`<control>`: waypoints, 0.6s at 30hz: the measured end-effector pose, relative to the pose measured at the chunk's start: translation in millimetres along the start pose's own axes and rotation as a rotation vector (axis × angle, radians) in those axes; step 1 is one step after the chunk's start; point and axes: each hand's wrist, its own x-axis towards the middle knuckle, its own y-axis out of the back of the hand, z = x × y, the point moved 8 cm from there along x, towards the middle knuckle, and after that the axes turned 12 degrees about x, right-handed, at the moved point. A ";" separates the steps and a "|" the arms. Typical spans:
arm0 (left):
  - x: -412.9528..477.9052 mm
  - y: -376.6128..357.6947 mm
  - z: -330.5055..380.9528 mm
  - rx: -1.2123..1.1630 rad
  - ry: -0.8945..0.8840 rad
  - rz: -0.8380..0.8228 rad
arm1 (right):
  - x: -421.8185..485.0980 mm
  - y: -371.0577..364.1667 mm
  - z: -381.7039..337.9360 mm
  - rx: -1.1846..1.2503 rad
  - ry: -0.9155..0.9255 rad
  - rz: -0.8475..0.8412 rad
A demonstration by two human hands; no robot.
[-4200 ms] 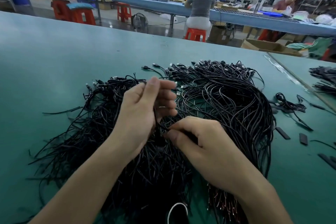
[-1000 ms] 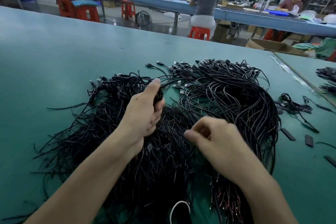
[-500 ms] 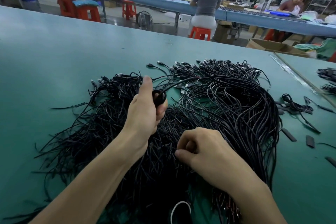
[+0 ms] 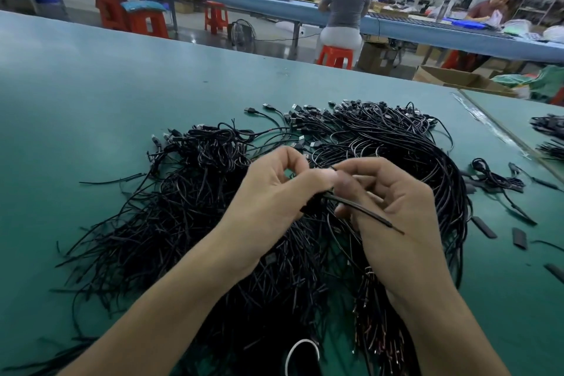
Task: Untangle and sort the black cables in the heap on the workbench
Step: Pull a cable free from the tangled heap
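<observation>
Both hands hover just above the middle of the heap [image 4: 189,223] on the workbench [image 4: 91,94], probably so that one cable [image 4: 366,211] lifts clear of the tangle and can be worked without dragging its neighbours. The left hand [image 4: 274,192], fingers curled and thumb meeting forefinger, grips a dark bunch of that cable at its palm. The right hand [image 4: 393,201], palm turned inward, pinches the same strand, whose loose end points toward the heap's right side. The wrists angle in toward each other.
</observation>
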 end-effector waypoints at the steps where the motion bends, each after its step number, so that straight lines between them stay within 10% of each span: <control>1: -0.6 1.3 4.7 -0.018 -0.048 0.025 | -0.9 -2.0 -3.8 0.043 0.016 0.005; 6: -3.6 2.8 13.3 -0.084 -0.162 0.031 | -4.8 6.2 -10.4 0.198 0.070 0.150; 18: 0.5 4.1 5.4 -0.048 -0.158 0.164 | -13.4 -31.1 -23.2 -0.213 0.073 -0.256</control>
